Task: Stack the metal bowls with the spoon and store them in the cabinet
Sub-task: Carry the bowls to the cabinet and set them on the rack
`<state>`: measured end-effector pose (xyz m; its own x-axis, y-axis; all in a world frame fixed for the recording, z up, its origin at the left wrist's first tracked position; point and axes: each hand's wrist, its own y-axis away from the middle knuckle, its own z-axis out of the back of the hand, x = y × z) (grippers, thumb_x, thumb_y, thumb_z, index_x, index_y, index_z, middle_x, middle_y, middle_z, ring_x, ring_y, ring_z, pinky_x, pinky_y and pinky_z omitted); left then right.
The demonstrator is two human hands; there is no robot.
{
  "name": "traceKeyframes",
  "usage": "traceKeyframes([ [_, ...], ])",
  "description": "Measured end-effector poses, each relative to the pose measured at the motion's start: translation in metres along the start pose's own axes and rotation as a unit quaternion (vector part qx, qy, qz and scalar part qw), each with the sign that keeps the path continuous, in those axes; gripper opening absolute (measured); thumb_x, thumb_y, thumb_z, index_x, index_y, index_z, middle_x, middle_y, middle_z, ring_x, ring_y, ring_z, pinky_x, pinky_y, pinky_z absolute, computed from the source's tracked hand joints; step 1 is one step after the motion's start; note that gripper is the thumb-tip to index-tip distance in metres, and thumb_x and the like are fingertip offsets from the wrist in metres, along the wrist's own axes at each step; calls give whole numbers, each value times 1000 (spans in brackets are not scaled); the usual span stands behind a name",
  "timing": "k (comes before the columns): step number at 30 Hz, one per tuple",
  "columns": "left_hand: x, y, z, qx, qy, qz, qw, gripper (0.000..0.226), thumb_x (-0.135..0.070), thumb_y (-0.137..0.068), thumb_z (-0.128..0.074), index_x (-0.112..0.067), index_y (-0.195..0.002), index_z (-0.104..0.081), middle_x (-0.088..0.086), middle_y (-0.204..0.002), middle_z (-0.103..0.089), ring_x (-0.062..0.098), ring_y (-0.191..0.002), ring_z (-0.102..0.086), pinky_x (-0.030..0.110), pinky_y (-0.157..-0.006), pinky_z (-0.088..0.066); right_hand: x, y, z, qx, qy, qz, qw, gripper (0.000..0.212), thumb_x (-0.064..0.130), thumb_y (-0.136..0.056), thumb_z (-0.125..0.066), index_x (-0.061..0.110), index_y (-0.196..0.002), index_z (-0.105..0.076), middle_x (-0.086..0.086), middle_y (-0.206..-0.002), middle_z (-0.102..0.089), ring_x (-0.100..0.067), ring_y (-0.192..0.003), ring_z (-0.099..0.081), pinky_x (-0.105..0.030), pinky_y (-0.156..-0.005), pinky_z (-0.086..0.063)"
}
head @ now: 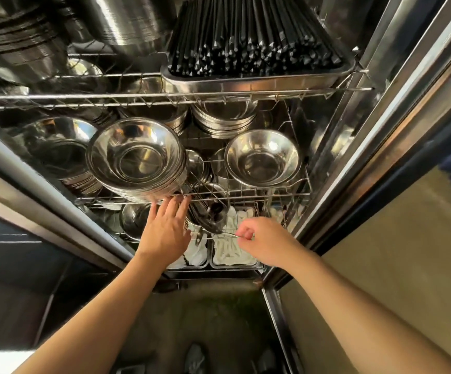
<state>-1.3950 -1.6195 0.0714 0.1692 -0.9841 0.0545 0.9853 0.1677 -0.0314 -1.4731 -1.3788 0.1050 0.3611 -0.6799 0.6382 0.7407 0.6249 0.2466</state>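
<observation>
A tall stack of metal bowls [136, 157] sits on the middle wire shelf [246, 197] of the open steel cabinet, left of centre. A smaller bowl stack [262, 157] stands to its right. My left hand [165, 230] reaches up with fingers spread, its fingertips touching the base of the tall stack at the shelf's front rail. My right hand [262, 244] pinches the thin handle of a metal spoon [216, 225], whose bowl end lies among dark utensils in a container just below the shelf.
A tray of black chopsticks [251, 44] fills the upper shelf, with plate stacks [19, 41] to its left. White items in trays [229, 252] lie on the bottom level. The cabinet door frame [380, 130] stands open on the right.
</observation>
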Motion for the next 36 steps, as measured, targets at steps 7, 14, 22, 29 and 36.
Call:
traceKeyframes([
  [7,-1,0,-4,-1,15,8,1000,85,-44,-91,-56,-15,-160,-15,10,-160,-34,30,-151,-23,54,-122,-16,-24,-45,-38,-20,52,-84,995,14,16,-94,-58,12,-94,-72,-4,-90,-73,-20,-75,-69,-40,-71,-60],
  [14,-1,0,-5,-7,25,15,1000,83,-42,-92,-56,-16,-160,-15,7,-160,-32,28,-151,-21,53,-123,-15,-30,-100,-61,-48,89,-148,984,11,7,-93,-60,8,-97,-71,-9,-91,-68,-30,-88,-68,-34,-71,-55],
  [22,1,0,-8,-5,28,16,999,83,-42,-94,-54,-18,-160,-11,8,-160,-32,29,-151,-21,52,-123,-15,-13,-148,-74,-47,128,-189,972,23,-2,-89,-55,9,-102,-71,-13,-106,-69,-30,-88,-63,-33,-66,-48],
  [29,-3,-1,-7,-8,26,16,1000,81,-44,-93,-53,-14,-159,-17,9,-158,-35,30,-150,-24,53,-122,-17,-4,-165,-89,1,191,-163,968,25,-2,-93,-49,1,-110,-67,-17,-115,-68,-33,-105,-66,-37,-77,-52],
  [36,-4,0,-4,1,27,14,1000,79,-48,-94,-44,-15,-160,-15,9,-159,-34,30,-150,-23,54,-122,-16,-5,-154,-100,-12,181,-142,973,33,-7,-93,-42,-6,-121,-59,-22,-128,-54,-39,-109,-62,-43,-84,-51],
])
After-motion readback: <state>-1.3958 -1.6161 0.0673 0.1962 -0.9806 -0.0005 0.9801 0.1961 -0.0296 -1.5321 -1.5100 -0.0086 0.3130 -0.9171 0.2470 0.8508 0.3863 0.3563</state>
